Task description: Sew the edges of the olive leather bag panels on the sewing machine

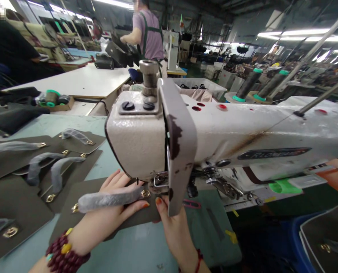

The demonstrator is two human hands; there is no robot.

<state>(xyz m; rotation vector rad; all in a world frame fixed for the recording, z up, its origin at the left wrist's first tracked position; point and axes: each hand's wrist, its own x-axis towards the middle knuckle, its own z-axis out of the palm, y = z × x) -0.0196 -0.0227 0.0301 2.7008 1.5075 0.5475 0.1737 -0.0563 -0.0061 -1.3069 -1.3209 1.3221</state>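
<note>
A dark grey-brown panel (77, 187) lies under the head of a white sewing machine (139, 142). Across it arches a plastic-wrapped handle (109, 200) with gold-coloured metal fittings at both ends. My left hand (109, 220) reaches beneath this handle, its fingers spread flat on the panel near the needle area. On the panel's near right edge my right hand (176, 229) has its thumb on top and a fingertip showing below. Its other fingers are hidden behind the machine's grey guard (183, 144). The needle and presser foot are mostly hidden too.
Several similar panels with wrapped handles (57, 170) are spread over the pale green table (100, 132) at left. Dark thread spools (247, 85) stand behind the machine. A blue bin (294, 239) holds another panel at lower right. A person (150, 34) stands beyond the white table (83, 81).
</note>
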